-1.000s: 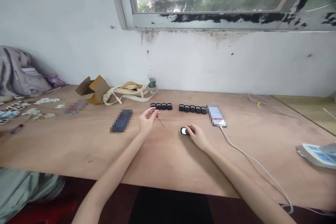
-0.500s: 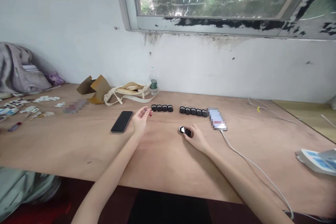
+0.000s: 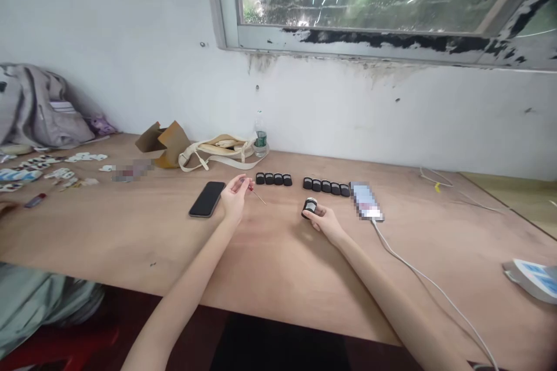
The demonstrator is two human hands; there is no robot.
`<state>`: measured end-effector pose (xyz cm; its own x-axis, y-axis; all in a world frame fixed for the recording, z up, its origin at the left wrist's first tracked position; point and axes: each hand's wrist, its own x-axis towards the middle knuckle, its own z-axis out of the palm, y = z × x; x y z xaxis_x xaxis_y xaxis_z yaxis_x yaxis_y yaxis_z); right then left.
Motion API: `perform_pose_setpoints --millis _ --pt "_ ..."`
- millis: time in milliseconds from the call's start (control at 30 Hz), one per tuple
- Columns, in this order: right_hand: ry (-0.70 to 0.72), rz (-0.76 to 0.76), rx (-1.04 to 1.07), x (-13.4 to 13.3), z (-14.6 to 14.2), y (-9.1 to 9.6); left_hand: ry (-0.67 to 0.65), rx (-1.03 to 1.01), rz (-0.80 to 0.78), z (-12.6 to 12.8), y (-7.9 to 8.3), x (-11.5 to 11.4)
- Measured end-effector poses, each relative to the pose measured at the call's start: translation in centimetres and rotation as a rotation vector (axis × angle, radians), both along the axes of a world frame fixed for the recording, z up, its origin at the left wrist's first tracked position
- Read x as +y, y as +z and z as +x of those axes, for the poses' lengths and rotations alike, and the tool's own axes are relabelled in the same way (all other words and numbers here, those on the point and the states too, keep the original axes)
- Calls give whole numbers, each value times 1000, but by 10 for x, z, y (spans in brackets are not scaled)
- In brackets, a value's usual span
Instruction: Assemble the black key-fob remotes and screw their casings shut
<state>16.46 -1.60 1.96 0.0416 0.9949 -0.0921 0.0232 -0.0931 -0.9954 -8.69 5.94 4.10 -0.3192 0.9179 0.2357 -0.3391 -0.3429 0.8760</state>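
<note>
Between the fingertips of my left hand (image 3: 235,197) is a thin screwdriver (image 3: 259,195) with a red handle, its shaft slanting down to the right. My right hand (image 3: 326,221) grips a small black device with a silvery face (image 3: 310,207), tilted up just above the table; its exact kind I cannot make out. Behind the hands lie two rows of similar black pieces, a left row (image 3: 274,179) and a right row (image 3: 326,186), each of several. A dark phone (image 3: 208,199) lies flat to the left of my left hand.
A lit phone (image 3: 366,200) with a white cable (image 3: 418,271) lies right of the rows. Along the wall are a bottle (image 3: 260,140), a cream bag (image 3: 221,148) and a cardboard box (image 3: 164,144). Small parts lie far left; a white-and-blue device (image 3: 533,278) stands at right.
My right hand has raised and tipped the black device, so its silvery face now shows. My left hand keeps its hold on the screwdriver. The view has shifted slightly left.
</note>
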Motion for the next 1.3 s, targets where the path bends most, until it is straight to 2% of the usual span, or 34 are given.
perform_pose_setpoints --millis 100,200,333,433,533,633,733,800,933,1133,1300 --pt "91 -7 -157 -11 3 8 -4 22 0 0 0 0" --pt "175 57 -282 -17 4 12 0 43 1 -2 -1 0" --pt "154 169 -310 -18 6 8 15 51 -14 -4 -3 1" --pt "87 156 -269 -17 7 1 33 45 -17 -6 -4 4" --pt "64 95 -169 -15 7 -2 113 93 14 -10 -5 8" --pt "52 48 43 -12 7 -2 199 193 57 -15 -3 10" --pt "-5 2 319 -10 7 -1 217 227 68 -18 -1 11" --pt "-4 -63 427 -9 6 -1 217 221 67 -19 -1 11" --pt "42 -104 430 -11 4 -2 208 204 69 -18 -1 10" --pt "69 -1 374 -11 -2 -7 195 193 71 -18 0 11" --pt "55 28 314 -11 -5 -9 192 202 71 -18 -1 11"
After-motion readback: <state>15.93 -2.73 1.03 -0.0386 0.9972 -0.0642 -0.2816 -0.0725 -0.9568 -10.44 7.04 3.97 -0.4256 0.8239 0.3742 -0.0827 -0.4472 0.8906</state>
